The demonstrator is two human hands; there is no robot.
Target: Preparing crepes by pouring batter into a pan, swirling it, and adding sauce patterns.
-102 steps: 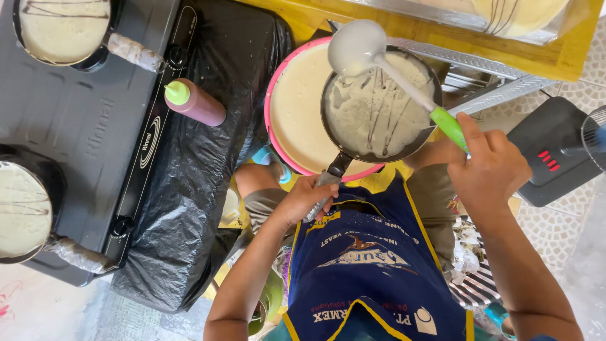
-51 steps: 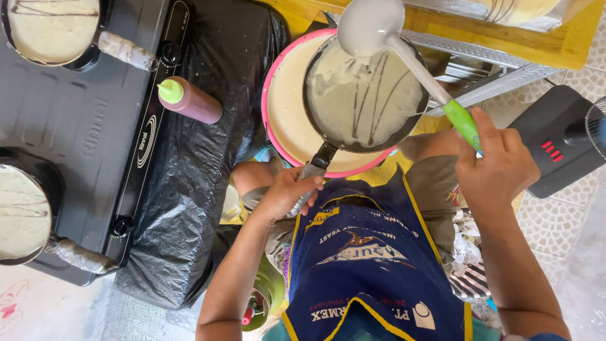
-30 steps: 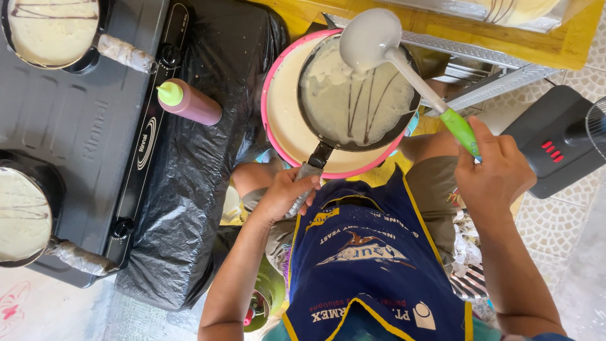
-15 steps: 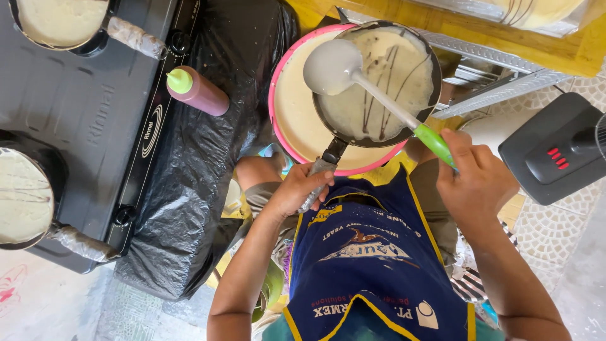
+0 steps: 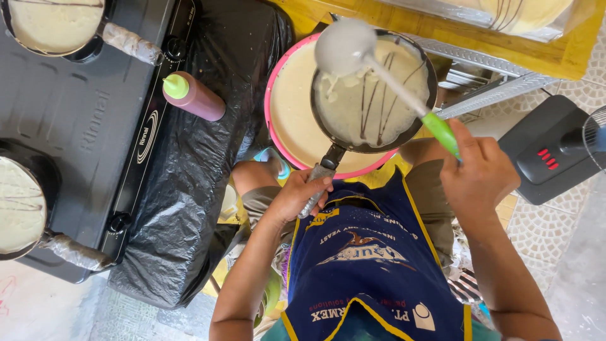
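Note:
My left hand (image 5: 299,193) grips the handle of a small black frying pan (image 5: 372,140), held over a pink-rimmed basin of pale batter (image 5: 291,107). The pan holds a thin layer of batter with dark streaks across it. My right hand (image 5: 478,173) holds a ladle by its green handle (image 5: 442,134); the ladle's round bowl (image 5: 344,45) hangs over the pan's far left side, and batter runs from it into the pan.
A grey two-burner stove (image 5: 82,126) at left carries two pans of batter (image 5: 50,22) (image 5: 19,205). A dark red squeeze bottle with a green cap (image 5: 192,96) lies on black plastic sheeting (image 5: 183,189). A dark fan base (image 5: 549,148) stands at right. A yellow board (image 5: 442,31) lies beyond.
The pan has swung and tilted over the basin while the ladle moved from above its far rim down over its left side. Batter now spreads across the pan.

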